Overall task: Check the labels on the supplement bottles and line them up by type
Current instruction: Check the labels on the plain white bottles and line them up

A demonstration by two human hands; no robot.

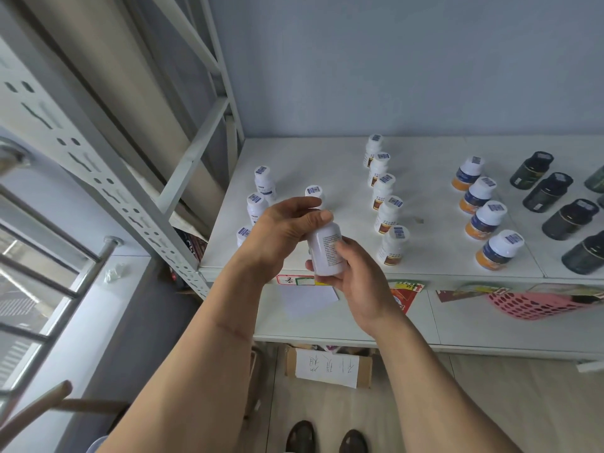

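Both hands, left hand (287, 223) and right hand (356, 273), are gripping a white bottle (325, 253), tilting its printed label upward for reading before shelving it.

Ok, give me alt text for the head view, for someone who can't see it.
Both hands hold a white bottle over the shelf edge: left hand at its top, right hand round its base. On the white shelf stand rows of white bottles, orange-banded bottles and dark bottles.
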